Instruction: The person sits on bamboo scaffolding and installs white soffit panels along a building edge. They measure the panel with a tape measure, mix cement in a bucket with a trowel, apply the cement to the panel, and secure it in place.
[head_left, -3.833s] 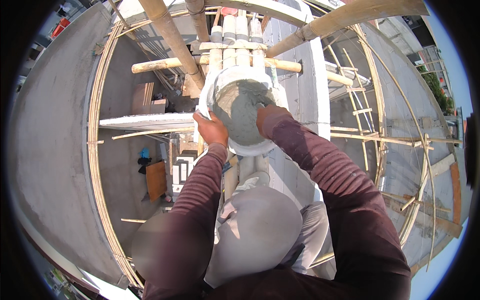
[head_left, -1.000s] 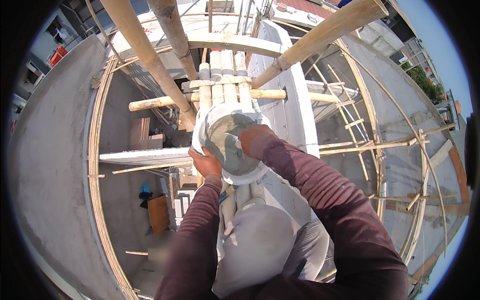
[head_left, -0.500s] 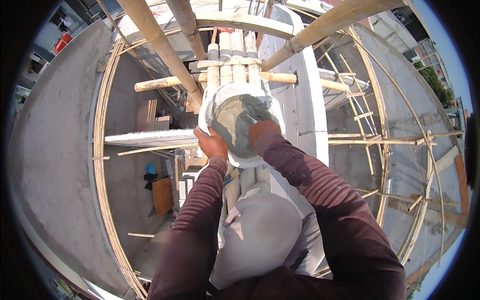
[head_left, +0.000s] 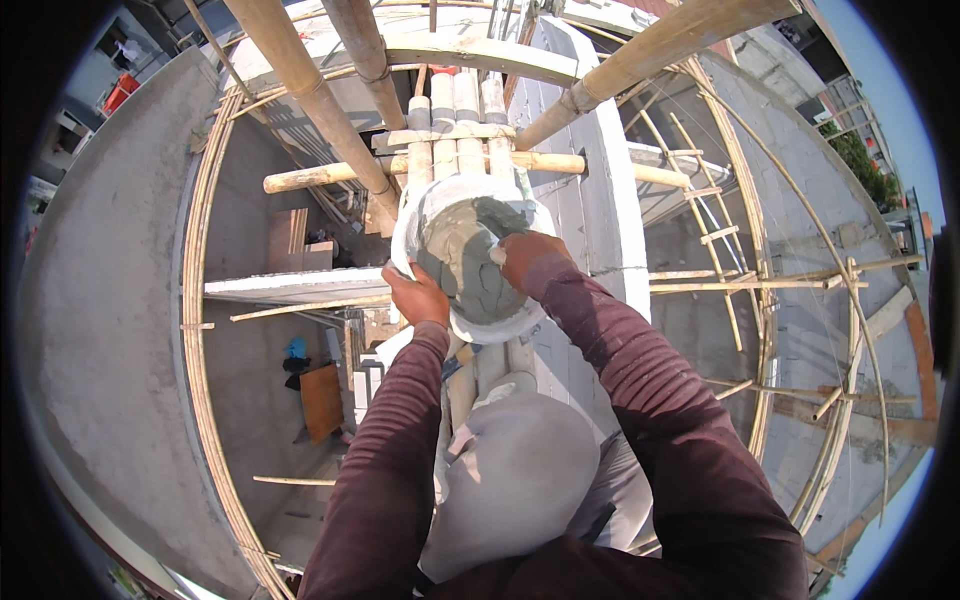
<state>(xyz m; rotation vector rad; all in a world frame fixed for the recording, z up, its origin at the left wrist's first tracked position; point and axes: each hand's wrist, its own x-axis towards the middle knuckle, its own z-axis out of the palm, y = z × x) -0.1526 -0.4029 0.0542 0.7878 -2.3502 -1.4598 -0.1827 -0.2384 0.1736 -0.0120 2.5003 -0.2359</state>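
Observation:
A round white bucket (head_left: 404,232) of wet grey mortar (head_left: 455,255) sits on bamboo poles in front of me. My left hand (head_left: 418,297) is closed on the bucket's near left rim, thumb towards the inside. Over the right part of the mortar, my right hand (head_left: 530,260) wraps round the pale handle of what looks like a trowel (head_left: 497,256). Its working end is mostly hidden by the mortar and my fingers.
Bamboo poles (head_left: 466,110), lashed side by side, run ahead under the bucket. Thick slanting bamboo posts (head_left: 310,80) rise ahead, with a crosspiece (head_left: 318,174) beyond the bucket. A pale block wall (head_left: 610,200) stands at right. Deep drops with scaffolding (head_left: 710,220) lie on both sides.
My right hand has shifted slightly within the bucket, and the mortar's surface has been turned and heaped at its right. My left hand keeps its hold on the rim.

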